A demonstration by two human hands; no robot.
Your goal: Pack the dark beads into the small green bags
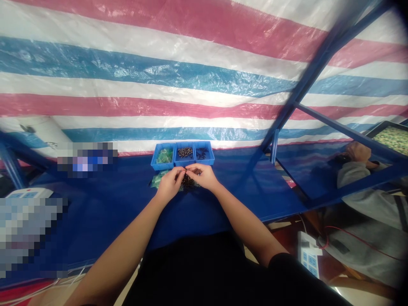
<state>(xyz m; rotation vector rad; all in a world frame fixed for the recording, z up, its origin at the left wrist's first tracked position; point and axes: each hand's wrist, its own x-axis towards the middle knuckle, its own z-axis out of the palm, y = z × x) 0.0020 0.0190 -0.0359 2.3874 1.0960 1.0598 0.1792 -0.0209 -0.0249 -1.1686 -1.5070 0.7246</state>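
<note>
My left hand and my right hand meet fingertip to fingertip just in front of three blue bins. Both are closed in a pinch; whatever is between the fingers is too small to make out. Under them lies a pile of small dark and brassy parts, partly hidden by my hands. Green translucent pieces lie beside my left hand. The left bin contains green pieces, the middle bin small dark and gold parts, and the right bin thin dark pieces.
The bins stand on a blue table against a striped plastic sheet. A blue metal frame rises at the right. Beyond it sits another person in a grey sleeve. A power strip is low at the right. Blurred-out items occupy the left side.
</note>
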